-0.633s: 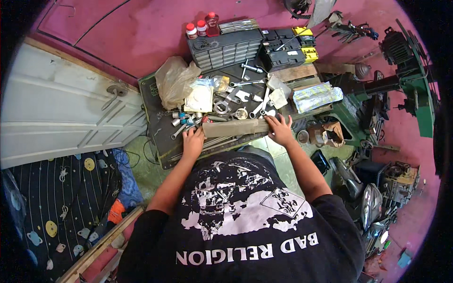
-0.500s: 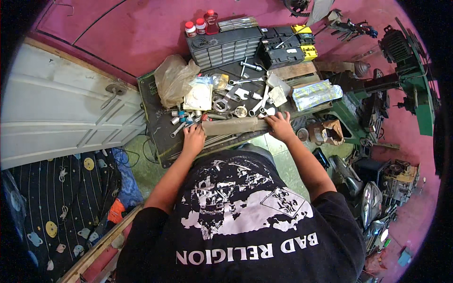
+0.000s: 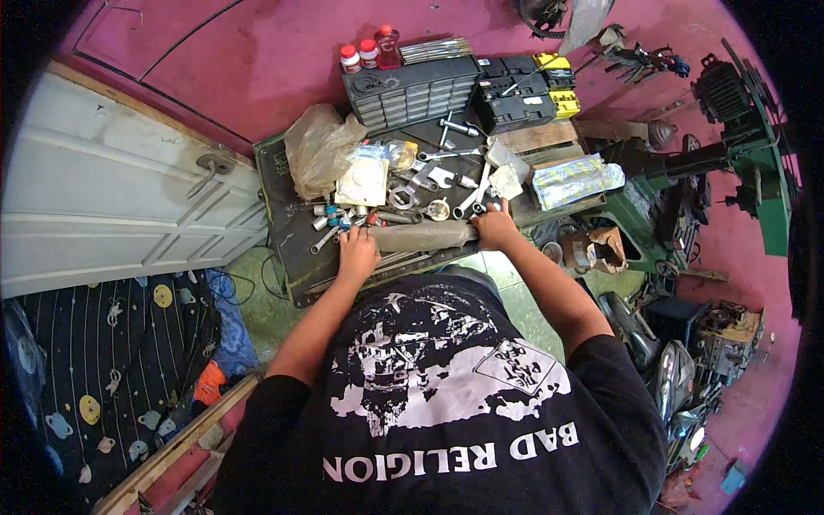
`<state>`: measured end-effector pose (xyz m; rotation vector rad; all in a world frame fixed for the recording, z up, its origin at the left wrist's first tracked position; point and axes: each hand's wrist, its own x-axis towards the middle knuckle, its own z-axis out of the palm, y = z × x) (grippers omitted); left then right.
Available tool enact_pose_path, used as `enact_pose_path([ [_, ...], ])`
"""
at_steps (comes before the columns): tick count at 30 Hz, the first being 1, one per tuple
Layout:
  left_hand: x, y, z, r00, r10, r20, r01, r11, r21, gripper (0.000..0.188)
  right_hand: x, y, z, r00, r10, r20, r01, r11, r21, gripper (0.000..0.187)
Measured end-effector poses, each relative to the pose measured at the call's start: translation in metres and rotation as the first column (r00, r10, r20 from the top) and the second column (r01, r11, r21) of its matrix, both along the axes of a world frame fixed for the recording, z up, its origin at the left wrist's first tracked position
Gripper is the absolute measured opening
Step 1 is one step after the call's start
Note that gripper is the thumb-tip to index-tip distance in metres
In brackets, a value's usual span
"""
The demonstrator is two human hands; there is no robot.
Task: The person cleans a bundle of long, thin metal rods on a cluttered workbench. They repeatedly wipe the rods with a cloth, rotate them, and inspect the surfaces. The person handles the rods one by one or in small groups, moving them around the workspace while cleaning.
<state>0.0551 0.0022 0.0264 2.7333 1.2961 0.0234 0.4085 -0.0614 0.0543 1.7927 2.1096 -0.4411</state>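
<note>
A long, narrow package in a dull brown-grey wrapper point(image 3: 425, 238) lies along the near edge of the dark workbench point(image 3: 296, 245). At its left end is my left hand point(image 3: 359, 249), fingers curled over it. My right hand point(image 3: 496, 228) closes round the opposite end and hides that tip. Just beyond the package are several loose wrenches point(image 3: 468, 199) and a large open-ended spanner point(image 3: 412, 190). Small sockets point(image 3: 324, 212) lie near the left fingers. A white square packet point(image 3: 361, 180) rests beside a crumpled clear plastic bag point(image 3: 319, 150).
A small-drawer cabinet point(image 3: 416, 101) stands at the back, with red-capped bottles point(image 3: 368, 53) behind it. Black batteries point(image 3: 515, 99) sit to its right. A silvery patterned packet point(image 3: 578, 180) lies at the bench's right end. A white door point(image 3: 129, 189) is at left, green machinery point(image 3: 760, 180) at right.
My right hand has slid left and closed over the package's right end, covering the thin rods that stuck out there. My left hand has shifted slightly right.
</note>
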Motion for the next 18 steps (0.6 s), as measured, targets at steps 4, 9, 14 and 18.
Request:
enact_pose_path([
  [4, -0.004, 0.004, -0.004, 0.999, 0.033, 0.032, -0.03, 0.995, -0.091, 0.038, 0.0, 0.017, 0.007, 0.999, -0.031, 0.011, 0.032, 0.99, -0.141, 0.038],
  [9, -0.011, 0.004, -0.009, 0.996, 0.008, 0.085, -0.007, 1.0, -0.02, 0.038, 0.002, 0.032, 0.012, 0.998, -0.018, 0.067, 0.037, 0.956, -0.293, 0.048],
  [14, -0.011, 0.003, -0.01, 0.992, 0.01, 0.122, -0.005, 0.999, -0.045, 0.037, 0.003, 0.016, -0.016, 0.996, 0.061, 0.064, -0.042, 0.965, -0.261, 0.068],
  [18, -0.01, 0.0, -0.007, 0.993, 0.033, 0.115, -0.026, 0.998, -0.063, 0.035, 0.001, 0.001, -0.021, 0.999, -0.032, 0.002, 0.032, 0.986, -0.161, 0.074],
])
